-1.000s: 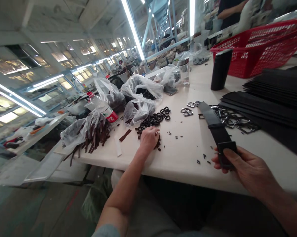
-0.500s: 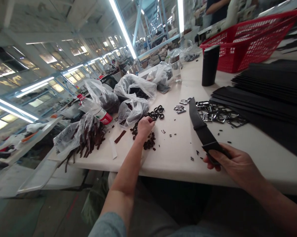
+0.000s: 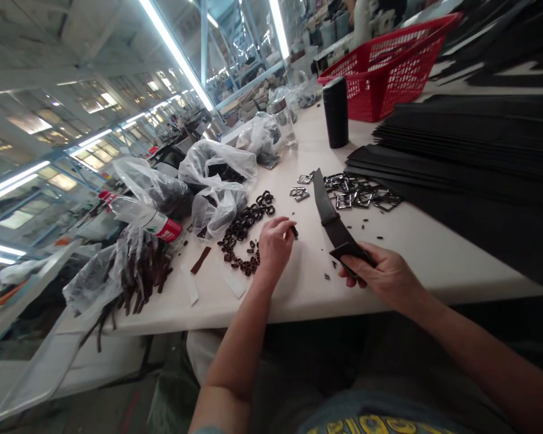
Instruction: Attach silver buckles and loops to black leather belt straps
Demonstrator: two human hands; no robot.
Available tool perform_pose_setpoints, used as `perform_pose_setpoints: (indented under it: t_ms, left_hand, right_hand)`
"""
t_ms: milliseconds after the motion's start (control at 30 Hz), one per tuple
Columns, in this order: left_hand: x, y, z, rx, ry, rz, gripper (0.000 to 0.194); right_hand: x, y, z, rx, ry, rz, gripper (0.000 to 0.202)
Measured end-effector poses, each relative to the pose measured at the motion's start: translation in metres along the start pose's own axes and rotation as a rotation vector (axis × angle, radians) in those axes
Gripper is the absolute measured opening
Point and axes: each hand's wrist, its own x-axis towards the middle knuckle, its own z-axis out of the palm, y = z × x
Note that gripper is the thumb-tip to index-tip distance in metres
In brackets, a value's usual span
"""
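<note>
My left hand (image 3: 275, 241) is raised just over the table, pinching a small dark loop (image 3: 294, 231) between thumb and fingers. Beside it lie a heap of black loops (image 3: 248, 220) and several small brown loops (image 3: 239, 260). My right hand (image 3: 379, 271) is closed around a black belt strap (image 3: 328, 214), whose far end points up and away. A folded or overlapping part of the strap sits at my right thumb. Behind the strap, metal belt buckles (image 3: 350, 191) are piled on the table.
Black strips (image 3: 434, 132) are stacked at the right. A black cylinder (image 3: 335, 114), a red basket (image 3: 384, 78) and a glass jar (image 3: 284, 123) stand at the back. Plastic bags (image 3: 217, 163), a bottle (image 3: 151, 218) and brown strips (image 3: 138, 271) lie on the left.
My left hand has lifted out of the loop heap and moved right toward the strap, now with a small loop in its fingers. My right hand keeps the strap. The view has turned right.
</note>
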Motion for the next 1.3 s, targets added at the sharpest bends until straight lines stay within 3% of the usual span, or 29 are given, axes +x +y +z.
perform_pose_setpoints:
  t_ms: [67,200,400,467,533,733,900,1000,1200,1300]
  left_hand:
    - [-0.001,0.003,0.001,0.059,0.002,0.059,0.027]
    - [-0.008,0.008,0.003,-0.017,0.028,0.034,0.025]
    - [-0.025,0.026,0.01,-0.04,0.094,0.302,0.026]
    - [-0.029,0.035,0.011,-0.101,0.097,0.317,0.026]
    - [-0.03,0.042,0.013,-0.216,0.098,0.245,0.023]
    - [-0.029,0.05,0.021,-0.797,0.042,-0.196,0.016]
    - [-0.03,0.051,0.022,-0.99,-0.008,-0.353,0.024]
    - [-0.031,0.049,0.019,-1.002,-0.001,-0.379,0.029]
    - [-0.032,0.048,0.017,-0.838,-0.049,-0.202,0.016]
    - [-0.03,0.051,0.018,-0.886,-0.09,-0.252,0.024]
  right_hand:
    - [-0.001,-0.001,0.0,-0.001,-0.003,-0.007,0.044]
    - [0.0,-0.001,0.001,0.0,0.0,-0.015,0.043]
    - [0.003,-0.003,0.005,0.019,0.062,-0.002,0.04]
    - [0.004,-0.005,0.006,0.007,0.073,0.003,0.039]
    - [0.005,-0.007,0.008,-0.037,0.076,0.003,0.035]
    - [0.011,-0.009,0.012,-0.171,0.107,0.027,0.025]
    - [0.014,-0.009,0.013,-0.156,0.109,0.02,0.024]
    - [0.012,-0.007,0.011,-0.087,0.105,-0.006,0.027]
    - [0.007,-0.003,0.009,-0.2,0.042,-0.09,0.026]
    - [0.007,-0.002,0.009,-0.242,0.009,-0.105,0.026]
